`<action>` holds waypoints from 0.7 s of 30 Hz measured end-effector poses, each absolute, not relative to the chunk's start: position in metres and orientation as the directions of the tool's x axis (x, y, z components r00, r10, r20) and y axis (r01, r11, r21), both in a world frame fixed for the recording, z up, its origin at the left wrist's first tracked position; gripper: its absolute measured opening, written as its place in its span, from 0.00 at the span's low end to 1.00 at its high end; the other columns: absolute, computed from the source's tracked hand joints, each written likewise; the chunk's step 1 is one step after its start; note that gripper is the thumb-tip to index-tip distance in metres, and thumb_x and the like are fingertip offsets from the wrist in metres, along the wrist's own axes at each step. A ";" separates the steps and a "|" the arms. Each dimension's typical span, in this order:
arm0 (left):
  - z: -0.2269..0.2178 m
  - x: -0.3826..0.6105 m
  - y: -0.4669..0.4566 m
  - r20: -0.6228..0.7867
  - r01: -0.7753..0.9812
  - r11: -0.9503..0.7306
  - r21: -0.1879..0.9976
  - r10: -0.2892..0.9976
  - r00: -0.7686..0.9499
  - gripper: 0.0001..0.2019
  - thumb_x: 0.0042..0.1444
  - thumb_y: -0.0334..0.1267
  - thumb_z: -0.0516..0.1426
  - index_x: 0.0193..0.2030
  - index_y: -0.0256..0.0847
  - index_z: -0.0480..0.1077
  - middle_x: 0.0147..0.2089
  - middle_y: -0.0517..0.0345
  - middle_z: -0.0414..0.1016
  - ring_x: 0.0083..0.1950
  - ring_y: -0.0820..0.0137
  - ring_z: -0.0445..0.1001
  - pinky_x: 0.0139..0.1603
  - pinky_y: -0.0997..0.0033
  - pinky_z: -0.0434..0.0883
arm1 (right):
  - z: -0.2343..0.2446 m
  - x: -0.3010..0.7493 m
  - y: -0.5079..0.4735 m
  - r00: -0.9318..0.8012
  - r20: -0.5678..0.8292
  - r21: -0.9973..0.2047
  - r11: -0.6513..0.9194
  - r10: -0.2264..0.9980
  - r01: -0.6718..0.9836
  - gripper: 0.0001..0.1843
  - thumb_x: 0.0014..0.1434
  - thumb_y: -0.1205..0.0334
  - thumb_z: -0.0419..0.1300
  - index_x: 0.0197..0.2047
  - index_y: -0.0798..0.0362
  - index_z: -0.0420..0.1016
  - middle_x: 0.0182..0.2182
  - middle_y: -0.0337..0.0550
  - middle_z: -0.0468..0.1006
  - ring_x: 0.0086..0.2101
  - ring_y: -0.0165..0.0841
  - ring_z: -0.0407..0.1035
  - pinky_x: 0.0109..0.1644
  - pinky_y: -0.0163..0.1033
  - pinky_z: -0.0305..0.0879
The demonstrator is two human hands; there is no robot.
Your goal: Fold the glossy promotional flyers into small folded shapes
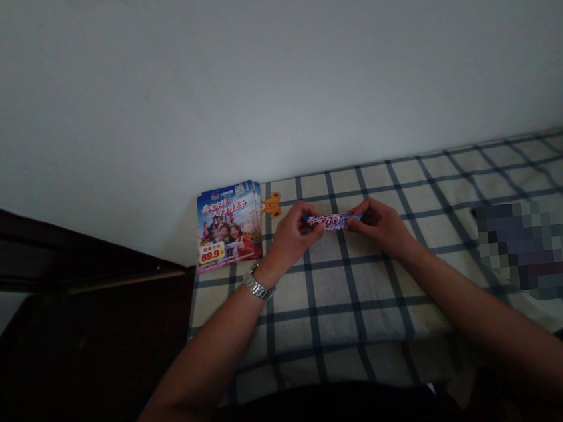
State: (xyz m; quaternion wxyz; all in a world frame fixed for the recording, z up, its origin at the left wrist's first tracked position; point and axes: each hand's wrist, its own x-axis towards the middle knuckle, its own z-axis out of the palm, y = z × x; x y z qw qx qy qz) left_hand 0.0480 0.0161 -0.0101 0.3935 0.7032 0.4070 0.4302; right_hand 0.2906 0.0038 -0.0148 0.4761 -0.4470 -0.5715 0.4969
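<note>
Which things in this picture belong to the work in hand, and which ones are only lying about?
In the work:
printed paper, held between left hand and right hand
leaflet stack, probably; similar lettering

Apparently just lying about:
orange shape beside the stack; object or print, unclear
pixelated area at right; contents unidentifiable

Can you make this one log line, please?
left hand: holds folded flyer | right hand: holds same flyer | flyer stack: on checked cloth, left of hands

The strip (331, 222) is paper, the wristwatch (258, 283) shiny metal.
</note>
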 end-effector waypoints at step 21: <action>-0.002 0.053 0.009 0.217 0.406 -0.369 0.836 0.902 0.373 0.11 0.62 0.46 0.64 0.45 0.42 0.78 0.43 0.59 0.82 0.42 0.68 0.79 0.45 0.70 0.72 | -0.013 0.286 -0.002 -0.250 0.189 -0.921 0.260 0.950 0.292 0.17 0.61 0.47 0.69 0.47 0.47 0.79 0.41 0.44 0.85 0.41 0.40 0.80 0.47 0.45 0.78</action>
